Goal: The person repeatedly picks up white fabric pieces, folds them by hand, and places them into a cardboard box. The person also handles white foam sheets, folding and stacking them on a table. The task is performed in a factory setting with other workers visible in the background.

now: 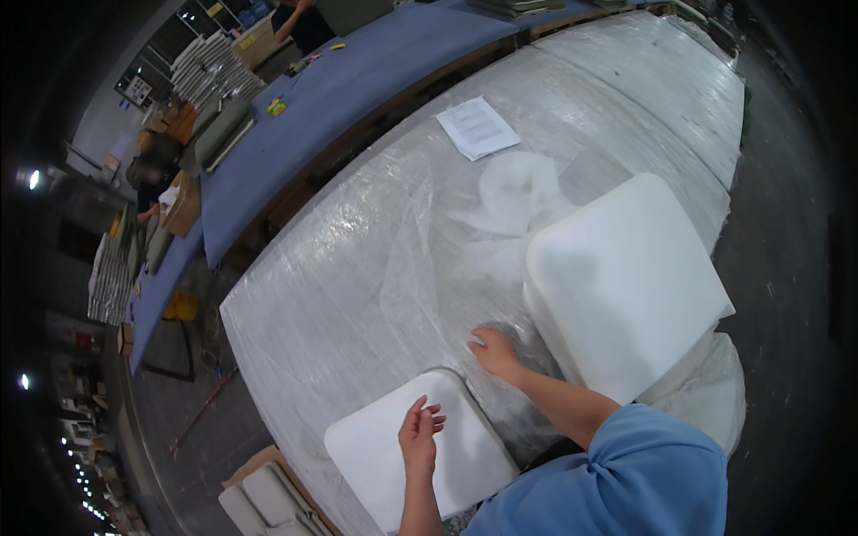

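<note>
My left hand [421, 436] hovers over or rests lightly on a white foam cushion [375, 456] with rounded corners; its fingers are loosely bent and apart, and nothing shows in them. My right hand [497, 352] lies on the clear plastic film [340, 295] that covers the table, between that cushion and a larger stack of white cushions [630, 277]. The fingers of this hand are slightly spread, with no object visible in them. Beyond the stack's left edge, thin white fluffy wadding [518, 192] is spread on the film.
A printed paper sheet [478, 128] sits farther back on the film. Behind runs a long blue-topped table [393, 45] with small tools and grey cushions [223, 134]. Two people work there. Folded grey pads [268, 500] are at the lower left, beside the table.
</note>
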The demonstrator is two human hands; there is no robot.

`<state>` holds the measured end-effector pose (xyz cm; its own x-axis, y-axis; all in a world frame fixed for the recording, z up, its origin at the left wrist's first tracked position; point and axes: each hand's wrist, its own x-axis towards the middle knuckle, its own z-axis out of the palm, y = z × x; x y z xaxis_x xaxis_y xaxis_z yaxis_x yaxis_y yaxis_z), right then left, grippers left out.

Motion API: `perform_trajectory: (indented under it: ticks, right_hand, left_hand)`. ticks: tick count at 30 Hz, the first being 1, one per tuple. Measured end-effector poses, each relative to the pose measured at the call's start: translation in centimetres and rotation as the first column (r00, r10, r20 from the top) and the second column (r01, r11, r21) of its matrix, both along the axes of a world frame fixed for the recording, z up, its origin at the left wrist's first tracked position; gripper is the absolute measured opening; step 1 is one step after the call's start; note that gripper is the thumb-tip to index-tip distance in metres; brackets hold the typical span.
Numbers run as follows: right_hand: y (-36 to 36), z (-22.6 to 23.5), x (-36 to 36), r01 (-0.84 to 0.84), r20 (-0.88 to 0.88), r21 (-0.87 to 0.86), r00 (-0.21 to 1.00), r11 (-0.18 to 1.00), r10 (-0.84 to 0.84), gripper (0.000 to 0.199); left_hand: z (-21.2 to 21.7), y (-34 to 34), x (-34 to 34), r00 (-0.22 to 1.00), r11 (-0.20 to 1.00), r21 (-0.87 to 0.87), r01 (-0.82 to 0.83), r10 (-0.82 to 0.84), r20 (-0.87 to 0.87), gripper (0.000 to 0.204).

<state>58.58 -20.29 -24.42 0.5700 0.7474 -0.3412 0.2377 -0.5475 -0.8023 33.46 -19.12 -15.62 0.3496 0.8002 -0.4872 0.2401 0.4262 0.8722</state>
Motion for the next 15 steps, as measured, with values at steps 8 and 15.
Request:
perform_trajectory:
  ticks: [8, 15]
  right_hand:
    - [5.1, 13.0, 8.2, -0.123, 0.035, 0.366, 0.992, 0.923, 0.118, 0.026]
    - [4.5, 20.8, 22.0, -0.004, 0.071, 0.579, 0.996, 0.815, -0.045, 0.020]
  left_hand:
    - [-2.2, -3.2, -0.7, 0.971, 0.978, -0.104, 0.179, -0.193, -0.142, 0.035]
    - [-3.7, 7.6, 11.9, 0.899, 0.801, 0.415, 0.432, -0.348, -0.265, 0.031]
